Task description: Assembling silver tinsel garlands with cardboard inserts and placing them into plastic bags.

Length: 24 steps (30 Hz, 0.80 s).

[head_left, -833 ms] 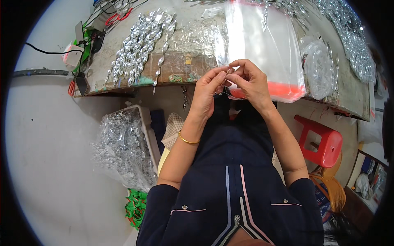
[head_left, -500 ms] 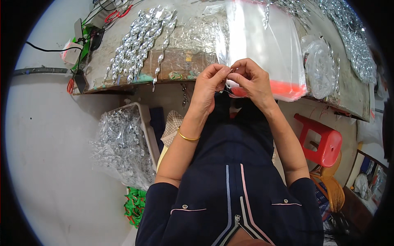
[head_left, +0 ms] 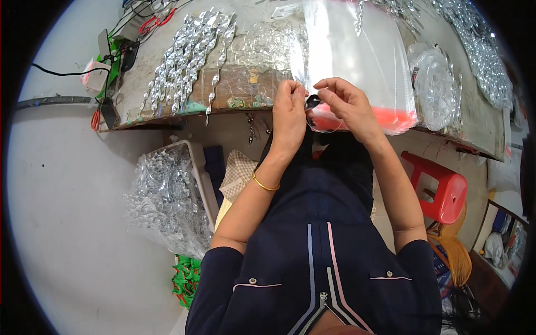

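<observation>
Both hands, left hand (head_left: 289, 109) and right hand (head_left: 345, 103), pinch-grip one small dark piece (head_left: 312, 101) over one bag stack (head_left: 357, 61).

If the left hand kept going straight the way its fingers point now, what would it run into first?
Probably the clear plastic bag lying on the workbench: the left hand points up toward its near edge, fingertips already at it. Depth is hard to judge.
</observation>
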Each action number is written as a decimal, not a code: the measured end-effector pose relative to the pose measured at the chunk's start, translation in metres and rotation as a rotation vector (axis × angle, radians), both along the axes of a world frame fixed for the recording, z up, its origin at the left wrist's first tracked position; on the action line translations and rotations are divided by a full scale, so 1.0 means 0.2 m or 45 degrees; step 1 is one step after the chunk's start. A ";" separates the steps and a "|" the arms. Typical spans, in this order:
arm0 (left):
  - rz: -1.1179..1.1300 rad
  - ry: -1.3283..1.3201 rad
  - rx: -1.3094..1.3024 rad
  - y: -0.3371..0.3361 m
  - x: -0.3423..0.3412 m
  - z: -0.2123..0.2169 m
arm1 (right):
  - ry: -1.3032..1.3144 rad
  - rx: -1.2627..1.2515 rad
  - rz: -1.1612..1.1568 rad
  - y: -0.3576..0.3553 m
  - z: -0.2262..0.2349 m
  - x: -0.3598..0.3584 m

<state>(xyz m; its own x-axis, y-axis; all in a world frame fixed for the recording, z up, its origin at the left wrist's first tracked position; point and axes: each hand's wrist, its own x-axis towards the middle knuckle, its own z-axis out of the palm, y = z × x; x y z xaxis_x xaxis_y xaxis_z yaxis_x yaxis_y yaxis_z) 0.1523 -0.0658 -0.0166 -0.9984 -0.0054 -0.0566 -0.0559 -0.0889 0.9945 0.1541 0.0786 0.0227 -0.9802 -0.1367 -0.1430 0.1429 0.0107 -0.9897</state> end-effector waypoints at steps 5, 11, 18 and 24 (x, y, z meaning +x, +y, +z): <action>0.056 0.236 -0.468 0.04 0.02 0.08 | -0.264 0.082 0.224 0.07 0.08 -0.10; 0.039 0.430 -0.615 0.04 -0.04 0.19 | -0.335 0.004 0.456 0.10 0.12 -0.18; -0.252 -0.022 0.207 -0.01 -0.17 0.22 | -0.189 -0.472 0.082 0.02 0.07 -0.25; -0.432 -0.189 0.183 -0.04 -0.26 0.31 | 0.143 -0.379 -0.183 -0.05 0.06 -0.33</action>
